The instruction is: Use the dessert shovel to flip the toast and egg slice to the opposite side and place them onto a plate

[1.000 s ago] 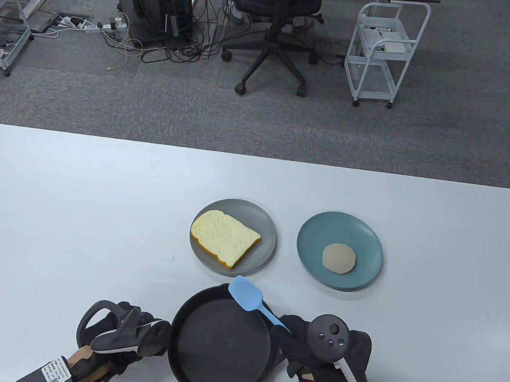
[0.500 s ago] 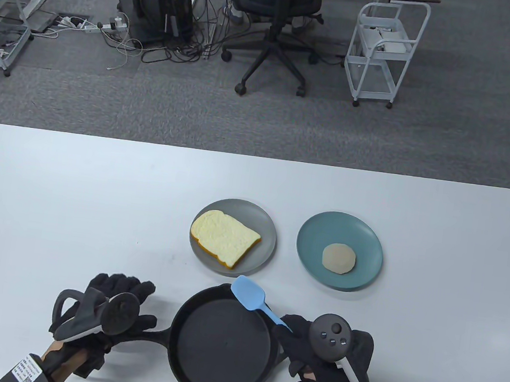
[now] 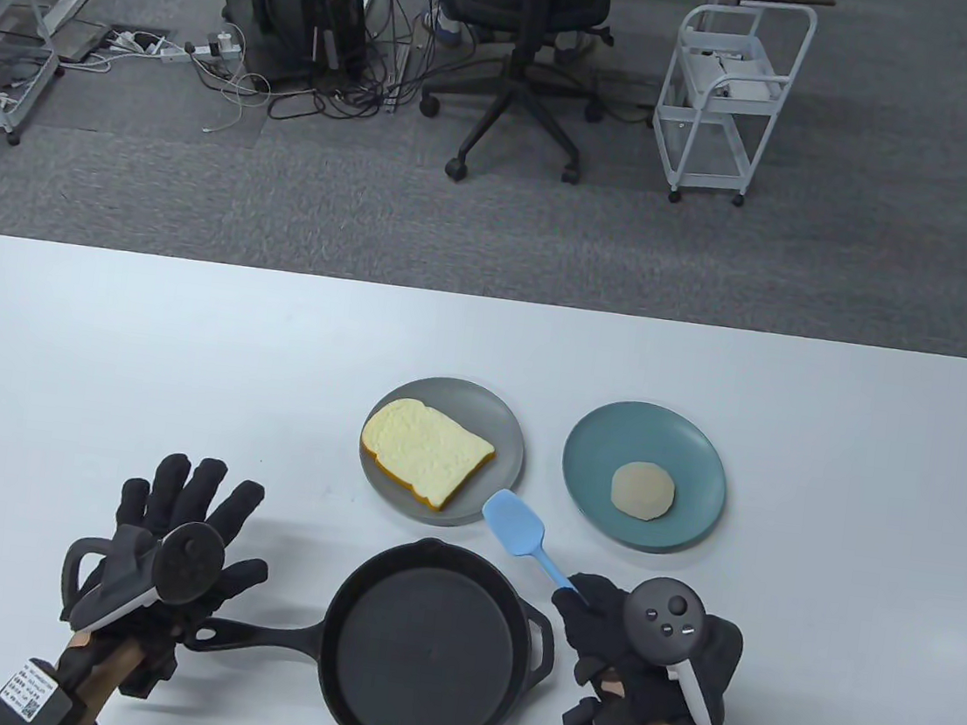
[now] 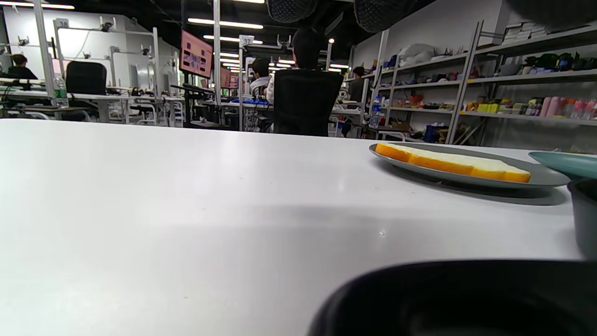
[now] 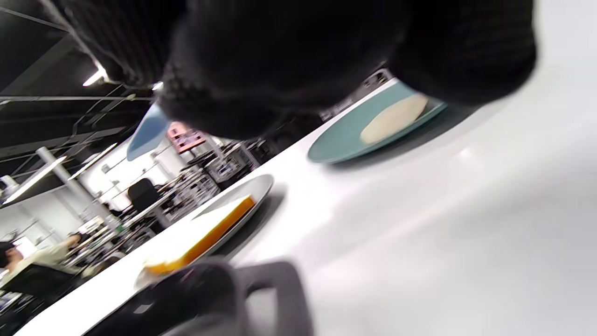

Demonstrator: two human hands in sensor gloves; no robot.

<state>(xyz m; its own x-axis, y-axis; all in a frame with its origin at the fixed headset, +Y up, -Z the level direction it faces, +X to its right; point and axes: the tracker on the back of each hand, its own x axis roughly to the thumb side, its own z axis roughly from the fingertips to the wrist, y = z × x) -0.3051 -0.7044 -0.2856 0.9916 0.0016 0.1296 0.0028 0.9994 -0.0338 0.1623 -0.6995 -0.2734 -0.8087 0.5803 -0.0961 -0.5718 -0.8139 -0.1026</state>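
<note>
Right grip (image 3: 633, 654) clutched the dessert shovel (image 3: 520, 533), its handle end hidden in the glove; left grip (image 3: 171, 536) lay spread.

Grey carpet (image 3: 118, 185), black office chair (image 3: 522, 50), white trolley (image 3: 727, 102), tangled floor cables (image 3: 305, 90).

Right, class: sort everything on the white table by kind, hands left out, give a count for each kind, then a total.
Plates: 2, grey plate and teal plate
Foods: 2, toast and egg slice
Pans: 1, black skillet
Utensils: 1, blue dessert shovel, held by the right hand
Total: 6
</note>
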